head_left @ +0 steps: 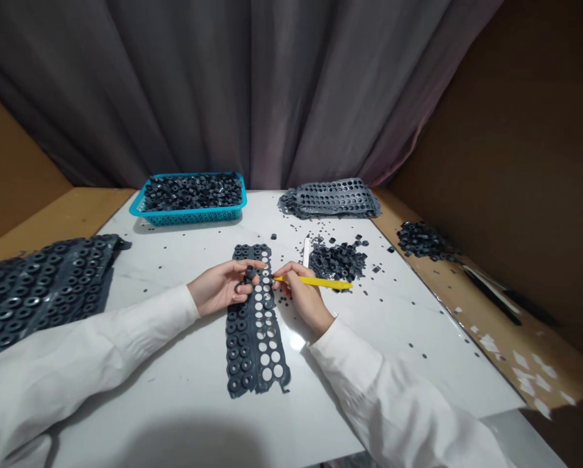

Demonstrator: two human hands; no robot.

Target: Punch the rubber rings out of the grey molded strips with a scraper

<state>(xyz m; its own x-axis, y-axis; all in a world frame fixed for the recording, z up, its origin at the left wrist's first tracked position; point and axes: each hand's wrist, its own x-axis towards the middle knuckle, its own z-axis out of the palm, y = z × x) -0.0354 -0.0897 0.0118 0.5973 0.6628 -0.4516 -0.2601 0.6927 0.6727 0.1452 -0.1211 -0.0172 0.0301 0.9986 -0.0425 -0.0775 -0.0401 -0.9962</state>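
A black rubber sheet [242, 325] lies lengthwise in front of me. Raised ring-shaped parts fill its left side, and round holes showing the white table run down its right side. My left hand [218, 286] is over the sheet's upper part, its fingers curled round a few small black rubber parts [250, 274], the index finger reaching to the holes. My right hand [301, 292] pinches a slim yellow pen-shaped tool [325, 282]. The tool's tip meets the sheet's right edge close to my left fingertips; what kind of tip it has is too small to tell.
A blue basket [188, 214] full of black parts stands at the back left. Punched-out sheets [337, 198] are stacked at the back right, above a loose black pile [337, 261] and a white stick [306, 252]. Another ringed sheet [47, 286] lies left. Knife-like tools [491, 296] rest far right.
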